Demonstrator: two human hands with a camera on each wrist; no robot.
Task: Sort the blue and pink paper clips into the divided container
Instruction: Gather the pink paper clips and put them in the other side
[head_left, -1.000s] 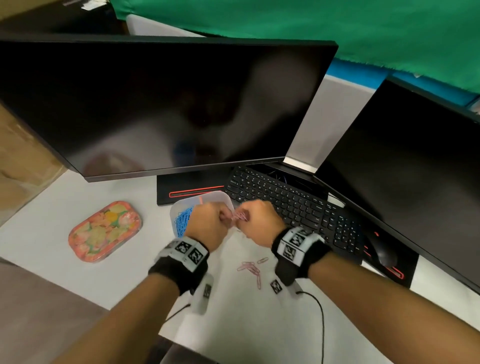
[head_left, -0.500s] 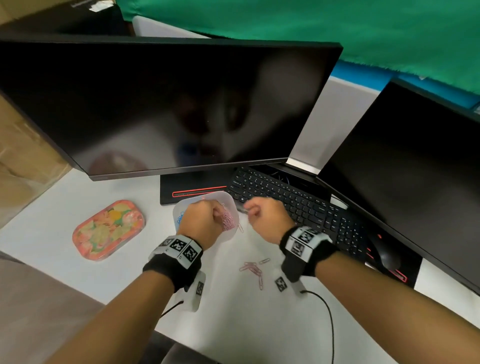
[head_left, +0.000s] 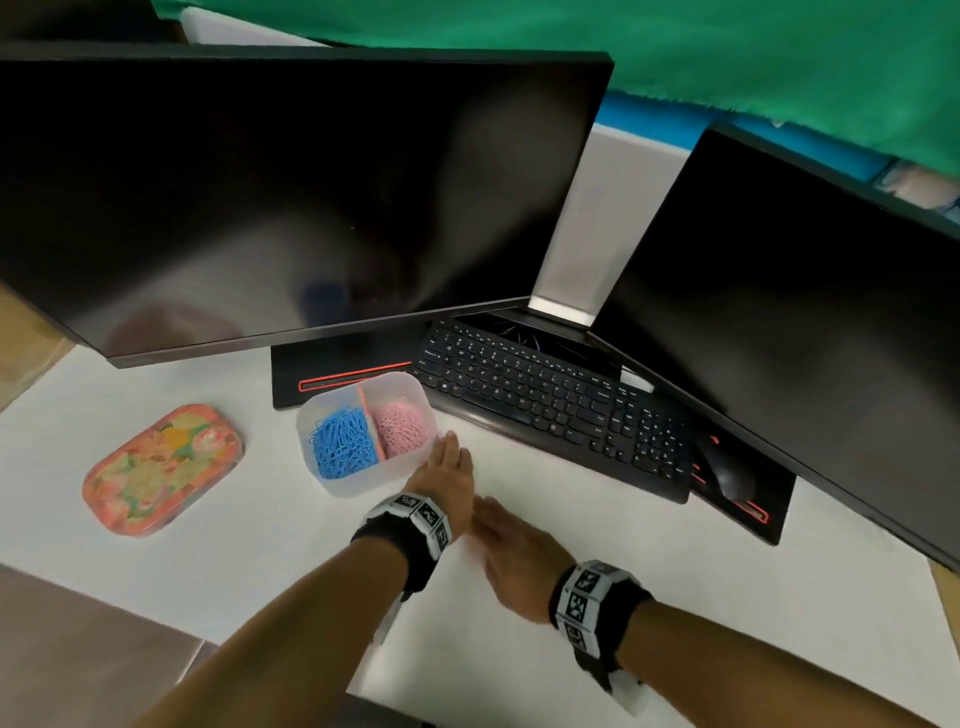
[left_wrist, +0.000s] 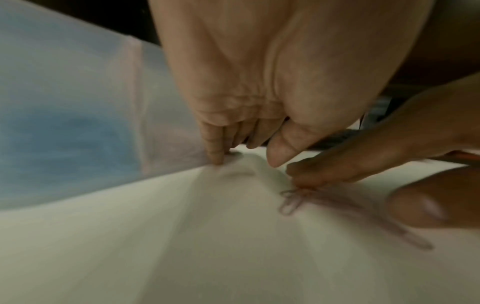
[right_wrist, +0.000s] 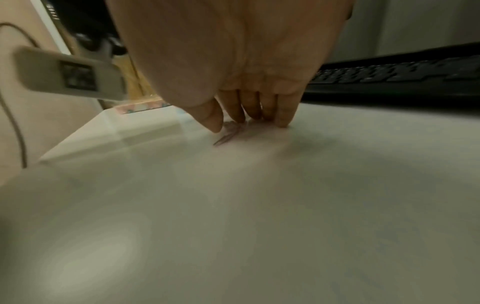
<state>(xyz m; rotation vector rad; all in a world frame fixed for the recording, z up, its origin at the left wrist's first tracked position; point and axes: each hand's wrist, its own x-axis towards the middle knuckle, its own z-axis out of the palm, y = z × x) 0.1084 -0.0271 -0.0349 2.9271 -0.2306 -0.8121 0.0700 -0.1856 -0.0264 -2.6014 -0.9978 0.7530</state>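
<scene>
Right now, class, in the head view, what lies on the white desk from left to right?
Floral orange tin lid → translucent divided plastic container → black keyboard → black computer mouse.

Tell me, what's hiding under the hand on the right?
Under the right hand lie loose pink paper clips on the white table, with the fingertips down around them. How many clips there are can't be seen; the hand covers most.

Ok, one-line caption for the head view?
Both hands flat on the desk beside a divided container of sorted blue and pink clips.
</scene>
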